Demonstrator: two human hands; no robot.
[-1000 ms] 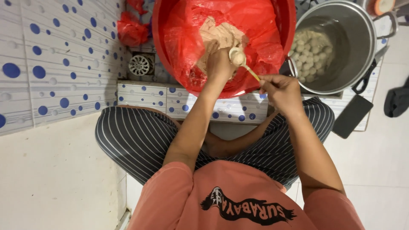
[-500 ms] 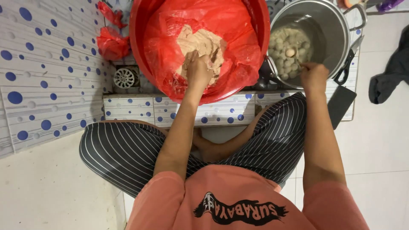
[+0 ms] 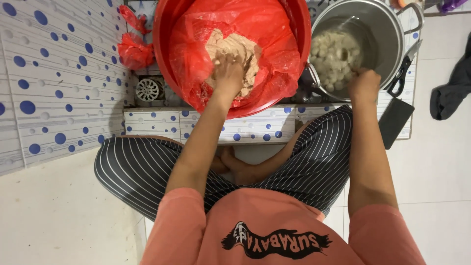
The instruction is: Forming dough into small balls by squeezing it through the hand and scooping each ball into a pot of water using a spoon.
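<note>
Your left hand [image 3: 228, 73] digs into soft, sticky paste [image 3: 235, 51], so pinch from the top; right hand [image 3: 364, 84] clenched over pot [image 3: 387, 29], contents unclear.

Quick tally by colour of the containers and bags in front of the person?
Red basin: 1
Red liner bag, holding the dough: 1
Small red bags by the floor drain: 2
Silver pot: 1
Red: 4
Silver: 1
Total: 5
</note>
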